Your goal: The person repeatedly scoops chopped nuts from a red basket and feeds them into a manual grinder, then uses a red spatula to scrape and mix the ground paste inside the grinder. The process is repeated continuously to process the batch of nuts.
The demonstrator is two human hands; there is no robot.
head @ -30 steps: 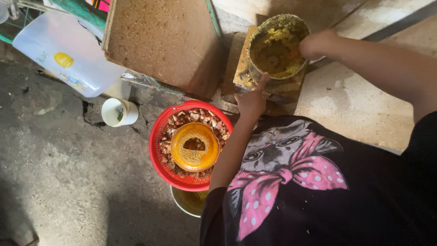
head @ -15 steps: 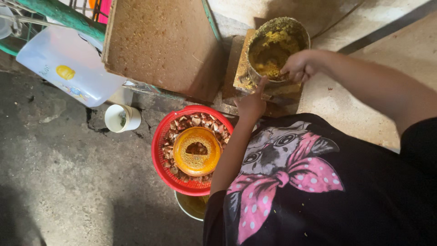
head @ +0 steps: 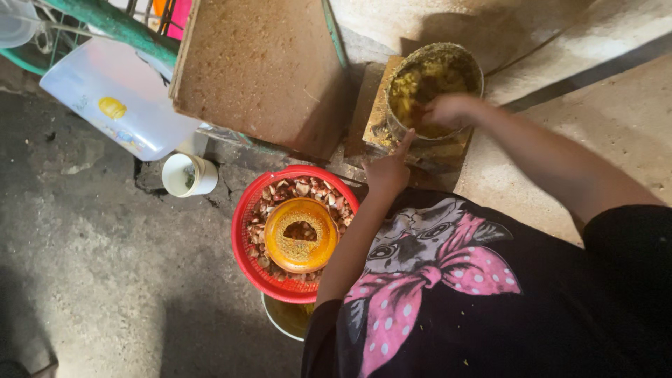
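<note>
Rough concrete floor, dim, cluttered: right hand (head: 448, 110) is down inside the round metal pot of yellow-green mash (head: 428, 84) at upper centre, fingers curled into the pulp; left hand (head: 387, 171) steadies the pot's near rim, index finger out, rest loosely folded. Best to keep that rim braced, since the pot sits on a small wooden block (head: 381, 112). Red plastic basket of brown shells (head: 260, 262) and orange sieve (head: 301, 234) lie lower centre, white cup (head: 187, 175) left

Left hand (head: 387, 170): arm extended forward, index finger raised, other fingers curled. Right hand (head: 448, 110): forearm reaching inward, fingers bent downward.
</note>
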